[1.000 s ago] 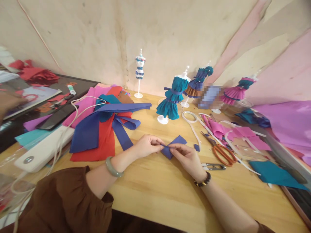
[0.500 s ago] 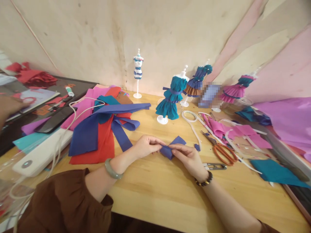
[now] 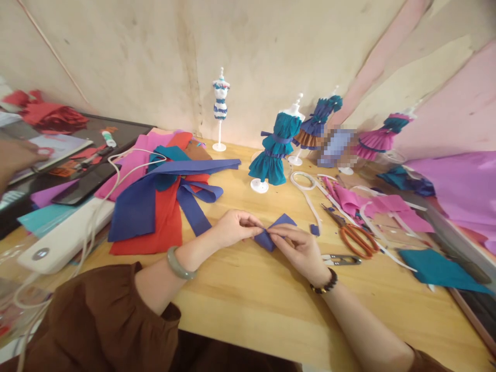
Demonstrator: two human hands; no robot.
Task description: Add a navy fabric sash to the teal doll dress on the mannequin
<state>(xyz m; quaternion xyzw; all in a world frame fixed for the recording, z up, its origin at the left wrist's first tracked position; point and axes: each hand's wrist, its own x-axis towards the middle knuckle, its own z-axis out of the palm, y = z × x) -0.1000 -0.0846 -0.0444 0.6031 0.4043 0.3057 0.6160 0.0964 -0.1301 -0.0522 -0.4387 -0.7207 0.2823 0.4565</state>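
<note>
Between my hands is a small piece of blue crepe paper (image 3: 282,221), pinched near its middle with its ends flaring out. My left hand (image 3: 234,228) is closed on its left side, thumb against fingertips. From the right, my right hand (image 3: 300,250) pinches the same piece, its fingertips almost touching the left ones. Just beyond stands a white mini mannequin in a teal ruffled dress (image 3: 273,155) with a blue waistband. Beside my right hand lie thread snips (image 3: 343,260) and orange-handled scissors (image 3: 358,240).
Blue crepe paper sheets (image 3: 134,212) over red ones (image 3: 170,227) lie at left, near a white power strip (image 3: 65,237) with a cable. Behind stand more mannequins, one mostly bare (image 3: 220,101). A tape roll (image 3: 303,180) and teal paper (image 3: 442,268) are at right. Another person's hand (image 3: 17,157) shows far left.
My fingertips have drawn closer together on the blue paper, squeezing its middle narrower. The whole view has shifted slightly.
</note>
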